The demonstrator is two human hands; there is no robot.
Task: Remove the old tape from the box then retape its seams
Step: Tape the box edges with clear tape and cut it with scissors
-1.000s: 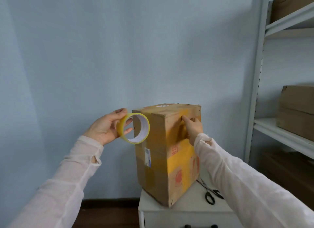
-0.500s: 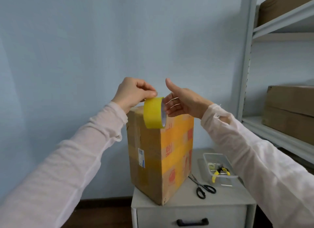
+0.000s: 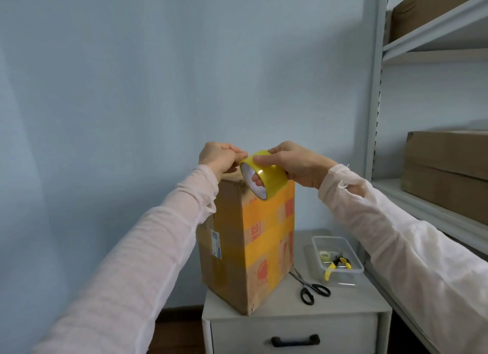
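The right hand point(image 3: 295, 166) grips the yellow tape roll point(image 3: 273, 178), with the thumb on the outer band and a finger through the core. The left hand point(image 3: 219, 158) pinches the roll's rim. Both are above the box point(image 3: 245, 248), which stands upright at the front-left corner of the surface point(image 3: 356, 301).

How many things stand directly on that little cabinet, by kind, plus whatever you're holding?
cardboard box: 1
scissors: 1
clear tub: 1
tape roll, held: 1
Total: 4
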